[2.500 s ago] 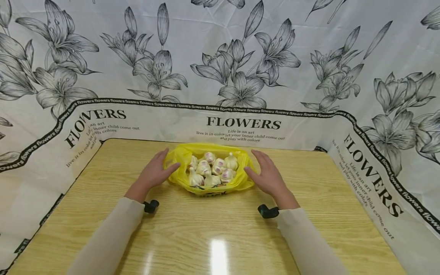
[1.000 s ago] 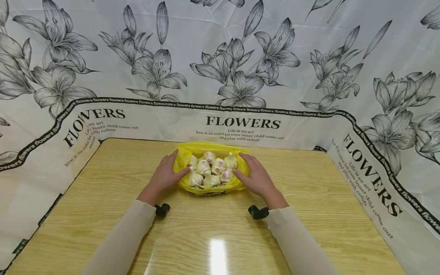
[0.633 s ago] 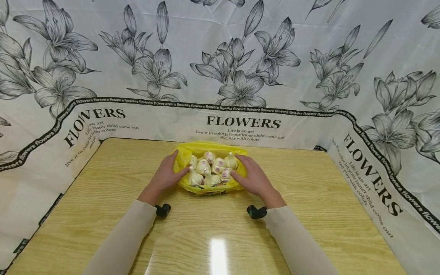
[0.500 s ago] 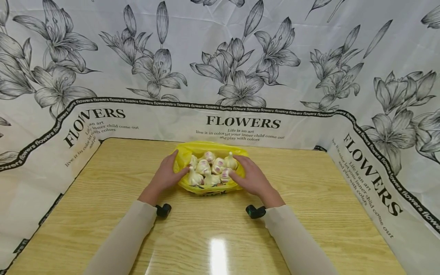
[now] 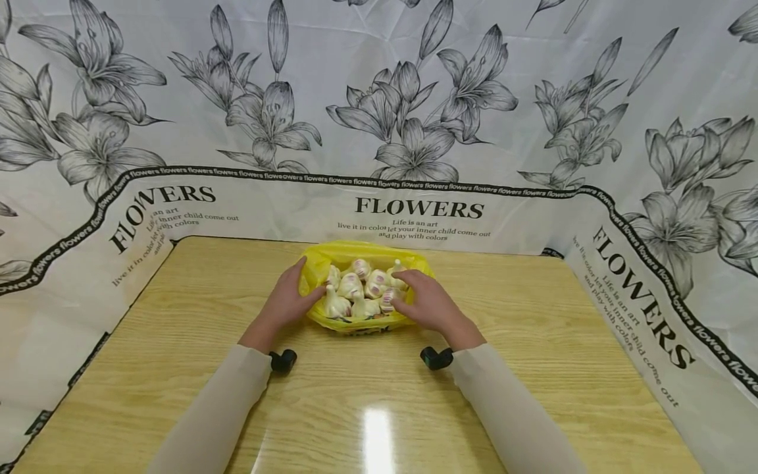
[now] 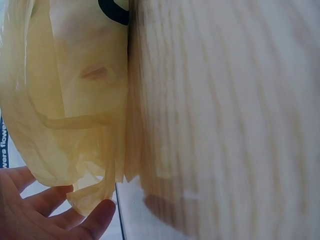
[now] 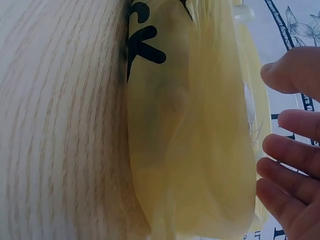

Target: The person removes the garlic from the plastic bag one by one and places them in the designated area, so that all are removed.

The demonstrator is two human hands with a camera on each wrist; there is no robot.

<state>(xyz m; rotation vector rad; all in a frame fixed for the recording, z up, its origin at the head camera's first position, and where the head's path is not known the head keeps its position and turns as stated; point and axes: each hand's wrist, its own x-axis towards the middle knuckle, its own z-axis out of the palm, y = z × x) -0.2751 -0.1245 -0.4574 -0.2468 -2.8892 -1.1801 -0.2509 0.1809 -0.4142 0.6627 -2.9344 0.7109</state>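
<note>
A yellow plastic bag (image 5: 316,263) stands on the table, its mouth spread wide, with several white garlic bulbs (image 5: 351,286) marked in purple inside. At the bag's left side is my left hand (image 5: 281,304), thumb and fingers spread and touching the film. The left wrist view has those fingers (image 6: 100,217) loosely bent at a fold of the bag (image 6: 65,135). My right hand (image 5: 437,304) reaches over the right rim, thumb and fingers apart around the bulbs at that end. In the right wrist view its fingers (image 7: 287,150) are extended above the bag (image 7: 200,150).
The wood-grain table (image 5: 355,382) carries a bright light reflection near the front. White cloth (image 5: 272,217) printed with flowers and lettering encloses the back and both sides. Dark wrist devices (image 5: 283,361) sit below the hands.
Both hands have moved inward to the bag's sides. The right hand then slid farther left over the rim towards the garlic bulbs, while the left stayed. The bag's right side bulges outward again.
</note>
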